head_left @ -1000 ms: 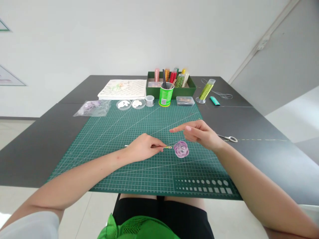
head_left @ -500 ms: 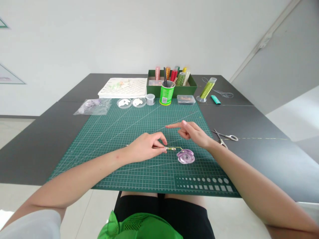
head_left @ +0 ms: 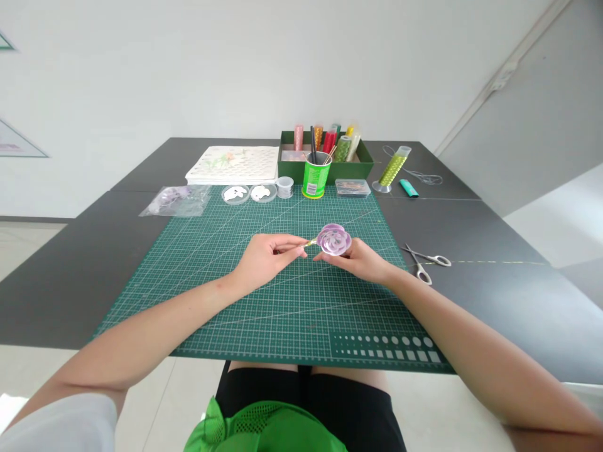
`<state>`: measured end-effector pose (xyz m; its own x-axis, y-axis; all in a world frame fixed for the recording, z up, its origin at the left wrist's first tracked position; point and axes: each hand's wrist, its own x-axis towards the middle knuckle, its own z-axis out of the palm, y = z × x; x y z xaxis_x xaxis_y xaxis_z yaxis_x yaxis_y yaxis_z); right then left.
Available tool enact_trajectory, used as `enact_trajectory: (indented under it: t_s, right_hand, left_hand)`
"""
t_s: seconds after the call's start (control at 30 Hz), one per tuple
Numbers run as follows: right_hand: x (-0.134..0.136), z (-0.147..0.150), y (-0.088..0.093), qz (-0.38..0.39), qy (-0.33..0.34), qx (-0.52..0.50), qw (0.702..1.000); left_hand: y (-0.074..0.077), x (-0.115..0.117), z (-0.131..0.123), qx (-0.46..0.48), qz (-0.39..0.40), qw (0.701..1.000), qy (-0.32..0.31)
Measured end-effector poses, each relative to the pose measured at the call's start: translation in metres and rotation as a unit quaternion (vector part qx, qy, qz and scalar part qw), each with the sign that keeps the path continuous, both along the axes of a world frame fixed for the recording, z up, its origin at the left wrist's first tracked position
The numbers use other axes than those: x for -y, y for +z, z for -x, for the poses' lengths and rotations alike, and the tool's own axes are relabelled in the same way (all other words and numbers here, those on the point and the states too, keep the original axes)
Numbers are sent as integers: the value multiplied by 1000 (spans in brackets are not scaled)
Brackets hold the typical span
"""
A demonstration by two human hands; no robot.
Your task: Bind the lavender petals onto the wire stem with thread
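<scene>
Pinched in my left hand [head_left: 269, 257] is the thin stem of a purple artificial flower [head_left: 334, 240]. Its layered, glossy bloom faces up toward me, above the green cutting mat [head_left: 226, 320]. My right hand [head_left: 365, 259] is close behind and below the bloom on the right, thumb stretched leftward beneath it. The other fingers of that hand are mostly hidden by the petals, so I cannot tell whether they grip the flower.
Scissors [head_left: 421, 265] lie open to the right. Along the back stand a green can [head_left: 315, 179] with sticks, a green box [head_left: 325, 171] with several spools, small dishes [head_left: 234, 202], a white stack [head_left: 198, 166] and a plastic bag [head_left: 193, 204]. A spool [head_left: 394, 166] stands at the right.
The flower has risen off the mat and swung away from me, its bloom turned upward. My right hand has moved down and in behind the bloom, its pointing finger now out of sight.
</scene>
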<state>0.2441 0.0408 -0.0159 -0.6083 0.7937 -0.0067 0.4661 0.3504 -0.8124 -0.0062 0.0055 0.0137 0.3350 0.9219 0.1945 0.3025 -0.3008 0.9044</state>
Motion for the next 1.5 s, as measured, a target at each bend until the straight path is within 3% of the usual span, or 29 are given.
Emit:
enact_trajectory:
  t_s: [0.3, 0.63, 1.0, 1.2, 1.4, 1.5]
  right_hand:
    - [1, 0, 6, 39, 2, -29, 999]
    - [-2, -2, 9, 63, 5, 32, 997]
    - [19, 6, 26, 46, 112, -14, 993]
    - [23, 5, 31, 78, 101, -70, 989]
    - [21, 2, 35, 106, 140, -62, 983]
    - [24, 2, 39, 91, 136, -109, 980]
  left_hand:
    - [-5, -12, 3, 39, 73, 994, 71]
    - [-6, -12, 4, 46, 37, 991, 117]
    - [-10, -14, 2, -35, 51, 991, 121]
    - [-9, -11, 1, -42, 29, 992, 119]
    - [-9, -25, 12, -28, -14, 978, 205]
    - [-13, -33, 16, -41, 7, 982, 183]
